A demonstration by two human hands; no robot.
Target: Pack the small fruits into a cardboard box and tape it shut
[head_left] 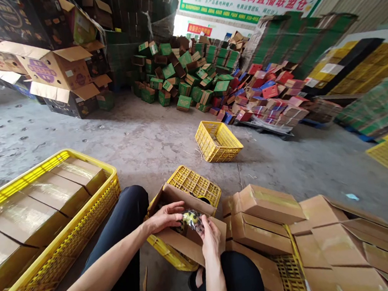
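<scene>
A small clear plastic packet with yellow-green and dark contents is held above an open cardboard box. My right hand pinches its right end between thumb and fingers. At the other end, my left hand has its fingertips closed against the packet, with the index finger stretched out. What exactly the wrapping holds is too small to make out. The box's flaps stand up, and it sits in a yellow crate between my knees. My hands and the flaps hide most of its inside.
To the left, a long yellow crate holds several taped cartons. More cartons are stacked at the right on yellow crates. Ahead, another yellow crate stands on the concrete floor. Piles of green boxes and red boxes lie farther back.
</scene>
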